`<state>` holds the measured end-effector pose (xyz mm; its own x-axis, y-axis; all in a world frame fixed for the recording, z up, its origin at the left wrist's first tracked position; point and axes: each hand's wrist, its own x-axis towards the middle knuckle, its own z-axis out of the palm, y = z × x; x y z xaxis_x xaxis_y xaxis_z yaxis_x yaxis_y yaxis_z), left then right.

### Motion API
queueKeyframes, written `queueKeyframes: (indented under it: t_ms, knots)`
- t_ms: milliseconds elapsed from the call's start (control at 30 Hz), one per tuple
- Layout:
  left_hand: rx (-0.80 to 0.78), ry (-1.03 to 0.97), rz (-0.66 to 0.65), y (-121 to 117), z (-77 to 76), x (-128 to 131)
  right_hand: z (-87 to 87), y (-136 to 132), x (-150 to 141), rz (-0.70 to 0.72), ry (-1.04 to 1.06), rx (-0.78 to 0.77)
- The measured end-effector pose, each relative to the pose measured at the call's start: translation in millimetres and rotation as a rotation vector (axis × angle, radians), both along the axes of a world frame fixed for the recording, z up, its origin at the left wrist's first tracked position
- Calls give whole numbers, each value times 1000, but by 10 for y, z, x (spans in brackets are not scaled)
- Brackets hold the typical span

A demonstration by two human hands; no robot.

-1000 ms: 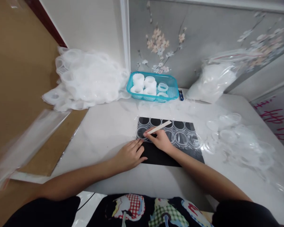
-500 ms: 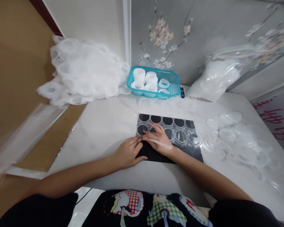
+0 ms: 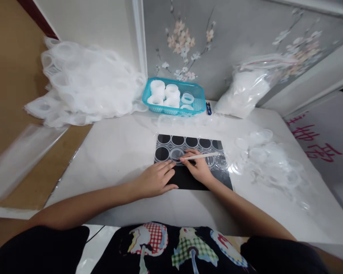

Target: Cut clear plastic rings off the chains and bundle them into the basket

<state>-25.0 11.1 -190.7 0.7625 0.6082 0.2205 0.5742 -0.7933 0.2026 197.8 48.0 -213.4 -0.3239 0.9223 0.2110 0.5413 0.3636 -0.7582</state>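
Note:
A clear sheet of round white-edged rings (image 3: 177, 140) lies over a black mat (image 3: 194, 183) on the table. My right hand (image 3: 200, 169) pinches a thin whitish stick (image 3: 207, 155), its tip at the second ring of the near row. My left hand (image 3: 157, 179) rests palm down with fingers stretched out, its fingertips at the near edge of that same ring. The leftmost near ring shows plain black inside; the second looks hazy. My right hand partly covers the rings further right.
A blue basket (image 3: 201, 110) behind the mat holds stacks of white rings. Cut plastic sheets (image 3: 85, 87) are heaped at left. At right lie loose clear scraps (image 3: 274, 160) and a filled plastic bag (image 3: 244, 95). Small blue snips (image 3: 208, 108) sit beside the basket.
Both hands have shifted right along the near row, from the first ring to the second. The first ring's inside has turned from hazy to plain black. The stick has swung in my right hand.

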Motion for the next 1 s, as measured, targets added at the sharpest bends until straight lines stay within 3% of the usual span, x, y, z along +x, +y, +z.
queueKeyframes:
  t_ms: [133, 333, 467, 567, 633, 733, 767, 833, 933, 1000]
  knots:
    - [-7, 58, -16, -4, -75, 148, -28, -11, -21, 4, 40, -55]
    - [-44, -6, 36, -27, -151, 161, -43, 11, 8, -8, -14, -31]
    - [-31, -31, 53, -2, -166, 174, -80, -120, -42, 73, -176, 169]
    - [-64, -50, 58, 37, -128, 160, -35, -13, -37, 185, -284, 337]
    - [-108, -64, 71, 68, -70, 136, 34, 201, 48, 57, -237, 383]
    - [-176, -37, 89, 111, 41, 110, 138, 481, 271, -414, -46, 369]
    - [-189, -18, 89, 121, 71, 113, 155, 501, 344, -479, -17, 353]
    - [-180, 0, 59, 132, 102, 146, 143, 408, 445, -396, -30, 293]
    - [-67, -20, -65, 134, 69, 273, 42, 113, 469, -125, -32, 99]
    - [1, -7, -134, 137, 20, 388, -25, -29, 448, -72, 39, -12]
